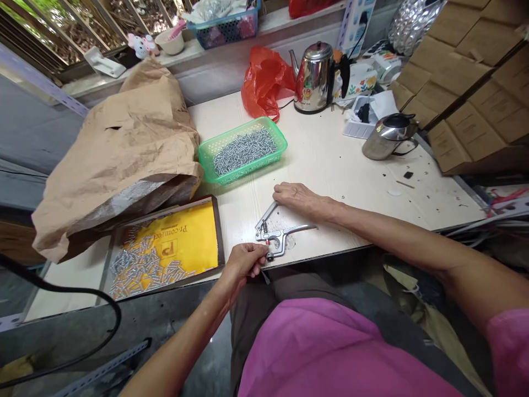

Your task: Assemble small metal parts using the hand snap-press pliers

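A pair of metal snap-fastener pliers [283, 238] lies at the front edge of the table, its two handles spread apart. My right hand [298, 198] is closed over the end of the upper handle. At the jaws, my left hand [247, 259] pinches with thumb and forefinger; whatever is between those fingertips is too small to make out. A bit of red shows in the jaw beside them. To the left, small silvery metal pieces [142, 267] are heaped on a yellow sheet [188, 234] in a shallow dark-rimmed tray [220, 231].
Behind the pliers stands a green plastic basket [211, 177] of similar metal pieces. Brown paper [124, 132] covers the left side. An electric kettle [316, 80], a red plastic bag [264, 80] and a steel jug [386, 138] stand farther back. Cardboard boxes [458, 71] rise at right.
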Motion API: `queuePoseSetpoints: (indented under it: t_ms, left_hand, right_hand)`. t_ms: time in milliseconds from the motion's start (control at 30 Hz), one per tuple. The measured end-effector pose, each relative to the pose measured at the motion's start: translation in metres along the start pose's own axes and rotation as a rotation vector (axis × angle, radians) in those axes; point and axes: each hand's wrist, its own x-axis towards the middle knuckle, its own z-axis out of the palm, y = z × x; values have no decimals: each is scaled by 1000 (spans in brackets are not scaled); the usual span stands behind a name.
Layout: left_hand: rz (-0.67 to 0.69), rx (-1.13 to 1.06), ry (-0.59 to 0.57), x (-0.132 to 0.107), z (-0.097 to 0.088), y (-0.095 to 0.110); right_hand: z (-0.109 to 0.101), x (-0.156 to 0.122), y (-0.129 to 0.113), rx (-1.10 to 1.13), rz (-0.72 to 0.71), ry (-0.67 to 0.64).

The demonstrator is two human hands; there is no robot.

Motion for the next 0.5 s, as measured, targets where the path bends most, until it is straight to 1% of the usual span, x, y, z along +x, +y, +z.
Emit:
queuePoseSetpoints:
  t_ms: [167,233,400,500]
  left_hand:
    - [-39,115,-61,1,-3,10]
    - [-59,151,-71,0,-3,13]
    - [-77,173,-84,-2,-1,15]
    - [-95,121,-112,-1,-1,12]
  right_hand:
    - [-10,0,-7,24,42,-57]
    - [-12,-1,-7,11,44,-59]
    - [-5,2,-4,-116,-38,-32]
    - [-2,5,-4,-202,-18,-66]
